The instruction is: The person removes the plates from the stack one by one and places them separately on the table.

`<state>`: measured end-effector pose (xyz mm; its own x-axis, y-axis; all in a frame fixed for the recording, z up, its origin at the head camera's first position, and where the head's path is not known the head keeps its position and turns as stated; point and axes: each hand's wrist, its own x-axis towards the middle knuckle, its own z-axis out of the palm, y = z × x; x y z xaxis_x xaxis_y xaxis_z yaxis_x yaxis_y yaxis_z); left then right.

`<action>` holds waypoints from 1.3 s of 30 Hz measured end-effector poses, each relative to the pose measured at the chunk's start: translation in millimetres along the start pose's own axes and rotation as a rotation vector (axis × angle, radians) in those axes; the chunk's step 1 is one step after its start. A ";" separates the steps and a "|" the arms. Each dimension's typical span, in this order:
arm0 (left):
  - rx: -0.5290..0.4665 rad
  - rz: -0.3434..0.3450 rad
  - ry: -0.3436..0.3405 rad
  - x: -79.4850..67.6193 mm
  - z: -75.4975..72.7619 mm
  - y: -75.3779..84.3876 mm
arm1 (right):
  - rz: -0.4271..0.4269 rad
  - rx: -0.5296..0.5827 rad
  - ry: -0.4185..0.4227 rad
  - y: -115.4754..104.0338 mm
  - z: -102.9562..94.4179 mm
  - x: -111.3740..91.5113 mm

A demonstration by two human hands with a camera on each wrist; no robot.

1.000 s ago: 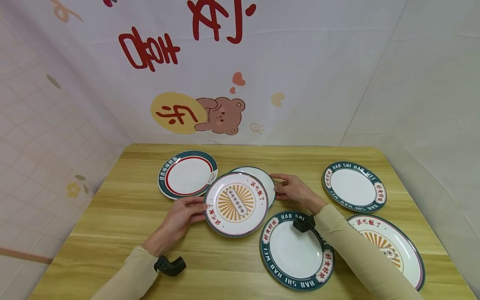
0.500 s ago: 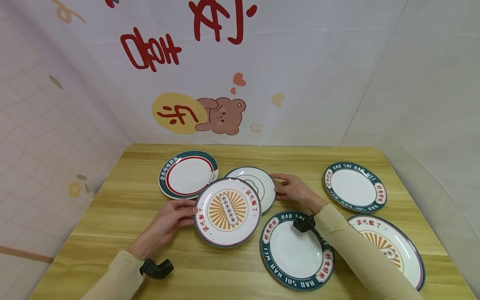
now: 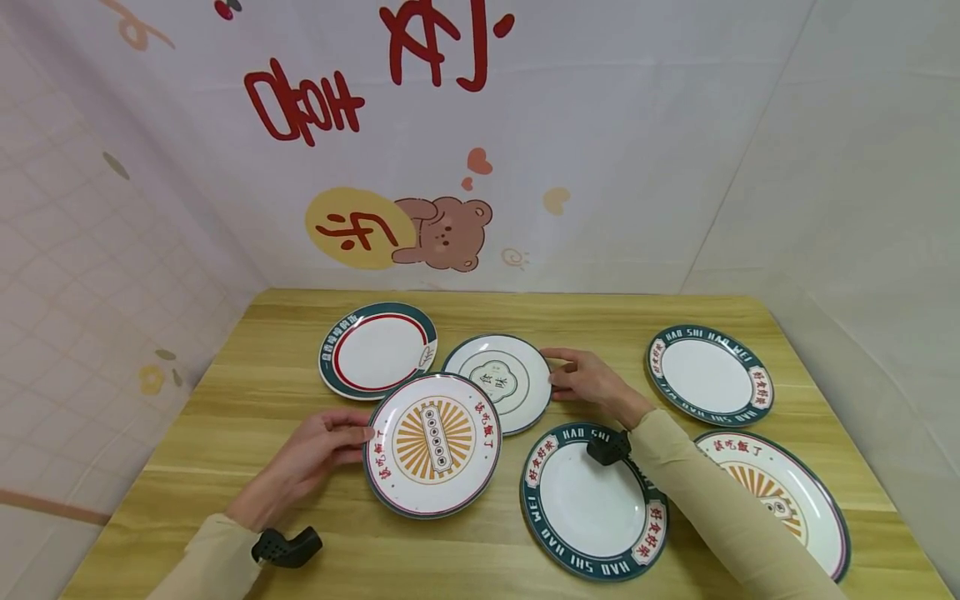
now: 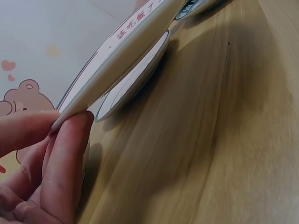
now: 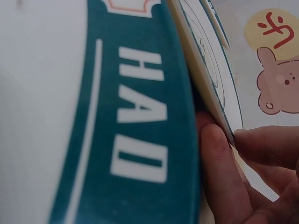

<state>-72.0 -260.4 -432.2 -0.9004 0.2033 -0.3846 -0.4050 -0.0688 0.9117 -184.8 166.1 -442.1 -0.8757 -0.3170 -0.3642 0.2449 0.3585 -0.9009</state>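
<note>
My left hand pinches the left rim of a white plate with an orange sunburst and red characters. In the left wrist view that plate is raised off the table and tilted, thumb above and fingers beneath. Behind it, a smaller white plate with a green cloud outline lies partly covered from the head view. My right hand holds this small plate's right rim. Thumb and fingers pinch its edge in the right wrist view, beyond a large teal-rimmed plate.
A plate with a red ring sits at the back left. One teal-rimmed plate stands back right, another lies under my right forearm. A larger sunburst plate is at the right, partly behind the sleeve. Cloth walls border the wooden table.
My left hand has moved left and toward me with the sunburst plate, uncovering most of the small plate. My right hand has stayed at the small plate's rim.
</note>
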 end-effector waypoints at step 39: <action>0.043 -0.059 -0.139 -16.0 -27.5 -26.4 | 0.010 -0.008 0.003 0.2 -1.2 1.5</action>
<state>-51.3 -288.7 -454.0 -0.8435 0.3391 -0.4166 -0.4464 -0.0112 0.8948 -186.5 166.8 -442.6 -0.8745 -0.3108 -0.3724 0.2503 0.3683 -0.8954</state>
